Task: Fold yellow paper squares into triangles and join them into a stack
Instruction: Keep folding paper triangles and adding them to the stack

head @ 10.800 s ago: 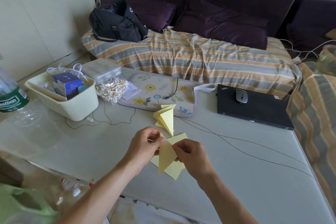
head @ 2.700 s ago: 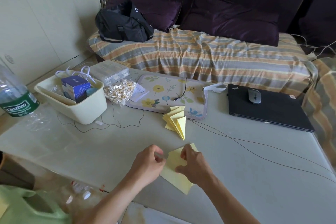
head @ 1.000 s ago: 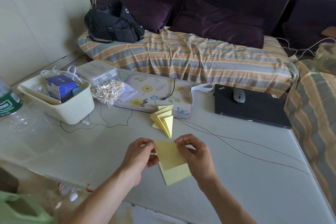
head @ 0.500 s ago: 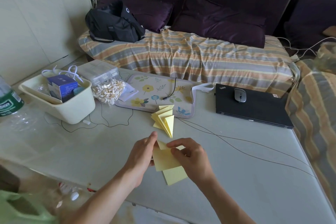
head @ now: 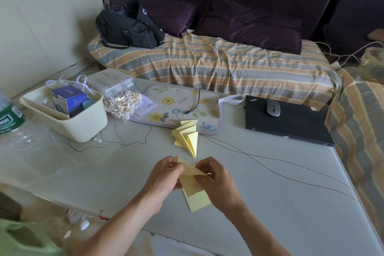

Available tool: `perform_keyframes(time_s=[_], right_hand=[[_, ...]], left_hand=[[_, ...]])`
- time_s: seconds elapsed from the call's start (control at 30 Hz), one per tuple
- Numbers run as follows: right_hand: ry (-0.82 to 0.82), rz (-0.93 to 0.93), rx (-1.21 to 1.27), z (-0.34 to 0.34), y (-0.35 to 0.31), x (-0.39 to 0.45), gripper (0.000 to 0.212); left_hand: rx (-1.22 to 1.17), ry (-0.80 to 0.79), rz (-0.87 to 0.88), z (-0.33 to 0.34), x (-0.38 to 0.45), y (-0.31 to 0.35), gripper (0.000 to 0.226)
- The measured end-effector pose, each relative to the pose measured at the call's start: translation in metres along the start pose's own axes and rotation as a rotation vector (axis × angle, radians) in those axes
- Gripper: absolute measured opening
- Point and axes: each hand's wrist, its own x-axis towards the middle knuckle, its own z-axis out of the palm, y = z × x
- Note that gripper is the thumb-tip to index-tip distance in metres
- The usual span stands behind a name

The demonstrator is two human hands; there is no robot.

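Note:
A yellow paper square (head: 190, 181) is held just above the table, its upper part bent over into a fold. My left hand (head: 164, 174) pinches its left edge, and my right hand (head: 216, 181) pinches the folded flap on the right. Under it, more flat yellow squares (head: 197, 202) lie on the table. A stack of joined yellow triangles (head: 187, 136) lies farther back, at the edge of the floral mat.
A floral mat (head: 176, 106), a cream bin (head: 83, 122) with a blue box, a bag of cotton swabs (head: 122, 104), and a closed black laptop (head: 288, 124) with a mouse sit at the back. Thin black cables (head: 270, 158) cross the table. A green-labelled bottle (head: 8, 118) stands far left.
The square was lifted off the pile and held flat; since then its top has been folded over, and both hands have closed in on the crease.

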Motion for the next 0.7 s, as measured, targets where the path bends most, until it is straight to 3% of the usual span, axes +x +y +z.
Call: perform_keyframes(time_s=[0.17,0.37,0.57,0.7], right_hand=[[0.092,0.068,0.177,-0.006,0.002,0.002,0.022],[0.024,0.058,0.233,-0.003,0.003,0.001,0.022],[-0.137,0.129,0.278,-0.01,-0.003,-0.001,0.046],[-0.174,0.134,0.27,-0.013,-0.004,-0.002,0.046]], left_hand=[[-0.12,-0.038,-0.039,0.003,-0.003,-0.001,0.015],[-0.143,0.045,-0.013,0.002,0.0,0.0,0.011],[0.128,0.093,0.181,-0.001,0.002,-0.004,0.011],[0.198,0.045,0.208,-0.007,0.003,0.001,0.011]])
